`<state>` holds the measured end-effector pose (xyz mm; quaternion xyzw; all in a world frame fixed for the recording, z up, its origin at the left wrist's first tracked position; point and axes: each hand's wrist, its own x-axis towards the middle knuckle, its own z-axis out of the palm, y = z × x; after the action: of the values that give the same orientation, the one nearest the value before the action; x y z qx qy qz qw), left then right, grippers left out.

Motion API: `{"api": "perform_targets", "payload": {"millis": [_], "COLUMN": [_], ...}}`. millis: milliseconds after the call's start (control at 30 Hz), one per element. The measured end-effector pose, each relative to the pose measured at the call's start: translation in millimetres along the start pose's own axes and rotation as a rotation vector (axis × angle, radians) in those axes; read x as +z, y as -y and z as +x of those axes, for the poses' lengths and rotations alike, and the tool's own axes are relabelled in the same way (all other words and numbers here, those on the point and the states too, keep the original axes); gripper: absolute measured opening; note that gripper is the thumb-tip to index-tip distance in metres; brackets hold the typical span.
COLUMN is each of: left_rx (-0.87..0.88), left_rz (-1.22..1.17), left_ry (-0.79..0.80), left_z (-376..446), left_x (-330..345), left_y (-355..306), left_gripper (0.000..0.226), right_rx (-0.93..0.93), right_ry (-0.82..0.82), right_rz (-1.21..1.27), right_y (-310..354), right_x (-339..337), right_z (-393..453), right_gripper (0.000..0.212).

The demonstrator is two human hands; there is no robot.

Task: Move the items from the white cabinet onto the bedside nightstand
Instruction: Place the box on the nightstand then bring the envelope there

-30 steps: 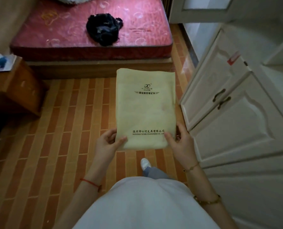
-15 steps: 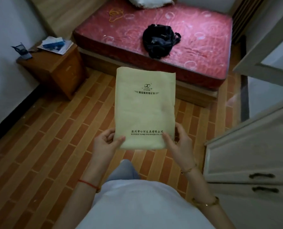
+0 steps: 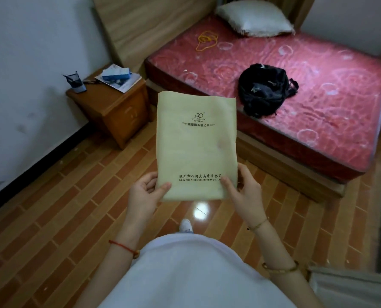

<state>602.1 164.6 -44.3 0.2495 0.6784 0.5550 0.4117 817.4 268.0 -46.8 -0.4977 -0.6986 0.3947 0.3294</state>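
Note:
A pale yellow notebook point(image 3: 196, 147) with dark printed lettering is held upright in front of me. My left hand point(image 3: 144, 195) pinches its lower left corner, thumb on the cover. My right hand point(image 3: 244, 192) pinches the lower right corner the same way. The wooden bedside nightstand point(image 3: 116, 110) stands against the white wall, beyond and to the left of the notebook. On its top lie a blue box on papers point(image 3: 117, 77) and a dark pen holder point(image 3: 75, 82). A corner of the white cabinet point(image 3: 349, 285) shows at the bottom right.
A bed with a red mattress point(image 3: 296, 92) fills the right side, carrying a black bag point(image 3: 265, 88), a white pillow point(image 3: 255, 18) and a yellow cord point(image 3: 207, 41). Brick-patterned floor point(image 3: 58, 218) lies between me and the nightstand.
My view has swung left, away from the white cabinet, bringing the nightstand and the bed closer and more central. Both hands keep the same hold on the notebook.

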Motion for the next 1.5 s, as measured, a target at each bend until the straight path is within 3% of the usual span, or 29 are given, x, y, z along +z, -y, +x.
{"api": "perform_targets", "payload": {"millis": [533, 933, 1200, 1500], "left_rx": [-0.006, 0.001, -0.072, -0.222], "left_rz": [-0.071, -0.115, -0.086, -0.015], "left_ry": [-0.183, -0.438, -0.652, -0.799], "left_z": [247, 441, 525, 623], "left_x": [23, 39, -1, -101], "left_y": [-75, -141, -146, -109], "left_gripper": [0.031, 0.031, 0.031, 0.045], "right_rx": [-0.046, -0.240, -0.289, -0.259], "right_ry": [0.166, 0.375, 0.588, 0.798], "right_rz": [0.086, 0.003, -0.056, -0.104], "right_y": [17, 41, 60, 84], "right_x": [64, 129, 227, 383], "right_z": [287, 551, 656, 729], "right_gripper": [0.028, 0.029, 0.033, 0.036]}}
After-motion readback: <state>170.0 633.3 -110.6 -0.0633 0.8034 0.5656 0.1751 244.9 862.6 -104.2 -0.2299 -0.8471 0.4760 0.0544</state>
